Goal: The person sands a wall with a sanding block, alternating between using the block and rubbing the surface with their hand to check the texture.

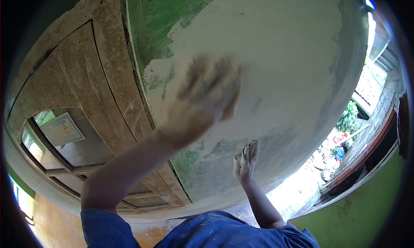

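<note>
My left hand (207,93) is raised in front of the plastered wall (280,75) and smeared by motion. Its fingers seem to point up the wall, but whether anything lies under them I cannot make out. Lower down and to the right, my right hand (247,162) is held up at the wall, fingers stretched upward and thumb apart. Whitish residue coats it, and nothing shows in it. Pale grey-white plaster covers most of the wall, with darker grey patches near the lower edge. Green paint (168,19) shows at the upper left, its border with the plaster ragged.
A worn wooden frame (116,54) with a glass-paned window (82,149) borders the wall on the left. A framed paper (64,128) shows in the glass. At right, a bright opening reveals plants (348,117) and rubble, above a green wall (349,218).
</note>
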Motion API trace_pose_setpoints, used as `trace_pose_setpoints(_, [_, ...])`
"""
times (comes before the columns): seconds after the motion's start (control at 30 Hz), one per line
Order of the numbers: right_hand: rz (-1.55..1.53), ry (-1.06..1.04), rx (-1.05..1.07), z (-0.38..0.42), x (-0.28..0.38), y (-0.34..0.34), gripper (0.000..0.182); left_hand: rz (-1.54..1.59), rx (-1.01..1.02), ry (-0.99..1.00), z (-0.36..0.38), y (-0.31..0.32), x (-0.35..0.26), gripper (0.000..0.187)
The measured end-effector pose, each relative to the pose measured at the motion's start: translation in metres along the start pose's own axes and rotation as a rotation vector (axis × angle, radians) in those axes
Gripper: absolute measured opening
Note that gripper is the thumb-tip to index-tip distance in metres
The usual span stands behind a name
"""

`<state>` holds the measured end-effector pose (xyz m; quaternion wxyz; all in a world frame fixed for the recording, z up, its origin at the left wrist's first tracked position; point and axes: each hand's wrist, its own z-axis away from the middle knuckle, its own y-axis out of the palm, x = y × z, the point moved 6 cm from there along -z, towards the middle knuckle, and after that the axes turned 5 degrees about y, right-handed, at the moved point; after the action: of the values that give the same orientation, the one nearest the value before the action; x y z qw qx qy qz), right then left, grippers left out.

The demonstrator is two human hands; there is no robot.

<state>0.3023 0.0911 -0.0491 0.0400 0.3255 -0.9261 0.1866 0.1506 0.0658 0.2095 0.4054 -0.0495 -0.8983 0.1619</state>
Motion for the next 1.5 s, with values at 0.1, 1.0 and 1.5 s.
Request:
trace_pose_setpoints(0.1, [-0.037,0.031,0.0,-0.013,0.005,-0.01,0.061,0.212,0.079,0.043,0.011,-0.003,-0.009,0.06])
trace_pose_setpoints(1.0, [-0.24,0.08,-0.034,-0.024,0.024,-0.014,0.042,0.09,0.013,-0.118,-0.009,-0.022,0.025,0.055])
trace_pose_setpoints(1.5, [-0.177,0.139,-0.052,-0.021,0.026,-0.01,0.04,0.019,-0.061,-0.076,-0.061,-0.024,0.029,0.047])
